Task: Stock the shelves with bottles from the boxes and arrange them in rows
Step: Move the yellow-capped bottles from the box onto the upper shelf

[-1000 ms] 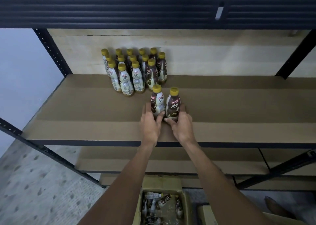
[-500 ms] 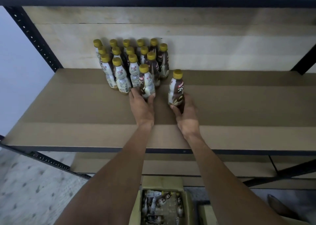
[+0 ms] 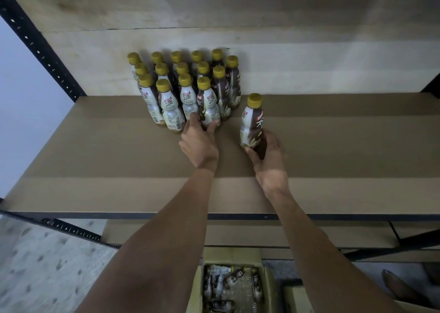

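The shelf (image 3: pixel 119 169) is a wide brown board. The block (image 3: pixel 183 86) of yellow-capped bottles stands at its back left, tight against the back panel (image 3: pixel 309 62), probably so later rows can grow forward and to the right. Below the shelf edge an open box (image 3: pixel 233 286) holds more bottles lying loose, within easy reach for the next pick.

The left hand (image 3: pixel 198 143) reaches to the right end of the front row. Its thumb and fingers curl round the base of the front bottle (image 3: pixel 208 105), which touches its neighbours. The low hold seems meant to seat and square it without knocking the caps.

The right hand (image 3: pixel 266 155) grips the loose bottle (image 3: pixel 252 122) low on its body, upright and apart from the block on its right. I take it as waiting for the next slot. Its base is hidden, so I cannot tell if it rests on the board.
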